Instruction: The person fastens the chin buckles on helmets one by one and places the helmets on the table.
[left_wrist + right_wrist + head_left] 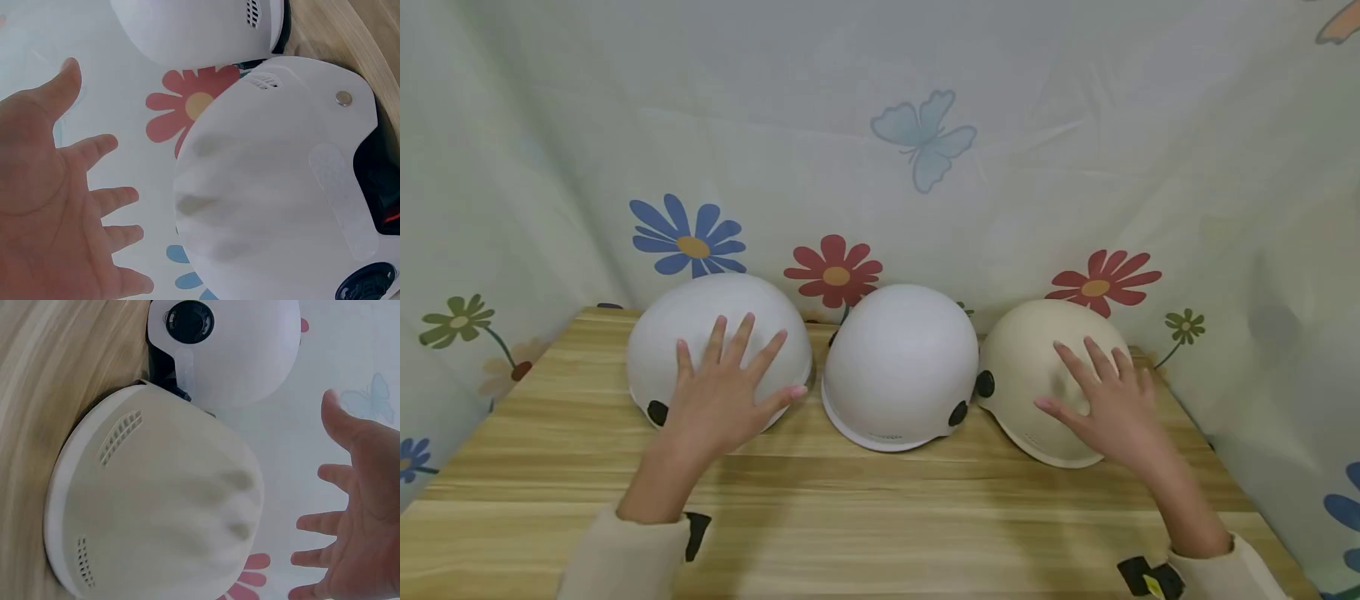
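Note:
Three helmets stand in a row on a wooden table. My left hand (718, 404), fingers spread, hovers over the left white helmet (655, 333); the left wrist view shows a gap between the fingertips and that helmet (269, 169), with finger shadows on its shell. Over the cream helmet (1015, 350) on the right, my right hand (1116, 412) is spread the same way. In the right wrist view its fingers (319, 522) are apart from the cream shell (169, 494). Between the two hands sits the middle white helmet (902, 358), untouched. Both hands hold nothing.
The wood-grain table (880, 517) runs from the helmets toward me. Behind it hangs a pale curtain (775, 142) printed with flowers and a blue butterfly, which also closes in both sides. The middle and cream helmets stand close together, a black round fitting (985, 383) between them.

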`<state>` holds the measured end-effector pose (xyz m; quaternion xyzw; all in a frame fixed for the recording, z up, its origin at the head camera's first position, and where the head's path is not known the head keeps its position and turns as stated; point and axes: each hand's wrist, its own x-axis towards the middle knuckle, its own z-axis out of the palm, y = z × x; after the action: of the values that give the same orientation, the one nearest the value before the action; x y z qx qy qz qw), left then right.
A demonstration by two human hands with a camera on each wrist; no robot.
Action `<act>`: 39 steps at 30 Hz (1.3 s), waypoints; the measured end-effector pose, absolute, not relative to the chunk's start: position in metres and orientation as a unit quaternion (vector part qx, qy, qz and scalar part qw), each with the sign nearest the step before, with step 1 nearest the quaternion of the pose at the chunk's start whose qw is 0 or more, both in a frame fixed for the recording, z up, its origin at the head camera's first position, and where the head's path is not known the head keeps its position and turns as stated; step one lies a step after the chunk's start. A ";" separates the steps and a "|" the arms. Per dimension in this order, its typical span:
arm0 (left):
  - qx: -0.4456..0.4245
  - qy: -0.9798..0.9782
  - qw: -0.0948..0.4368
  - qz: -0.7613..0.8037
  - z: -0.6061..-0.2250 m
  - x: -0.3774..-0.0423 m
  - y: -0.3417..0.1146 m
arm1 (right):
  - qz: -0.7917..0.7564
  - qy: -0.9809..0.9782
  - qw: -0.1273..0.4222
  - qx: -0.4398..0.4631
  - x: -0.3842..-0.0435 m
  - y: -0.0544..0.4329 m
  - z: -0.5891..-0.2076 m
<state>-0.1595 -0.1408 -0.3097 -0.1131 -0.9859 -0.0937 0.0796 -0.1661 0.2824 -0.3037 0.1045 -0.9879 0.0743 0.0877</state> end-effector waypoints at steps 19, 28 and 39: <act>-0.180 -0.956 0.140 -0.185 -0.331 -0.166 -0.104 | 0.335 -0.940 -0.070 -0.001 -0.164 0.371 -0.328; -0.196 -0.930 0.138 -0.278 -0.339 -0.168 -0.077 | 0.441 -0.887 -0.140 -0.020 -0.163 0.398 -0.352; -0.225 -0.895 0.073 -0.377 -0.335 -0.165 -0.042 | 0.551 -0.825 -0.122 -0.030 -0.166 0.411 -0.386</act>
<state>-0.1653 -0.0424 -0.3349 -0.2253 -0.8954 -0.3770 0.0734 -0.1665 0.4111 -0.3860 -0.0303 -0.8247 0.5515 -0.1219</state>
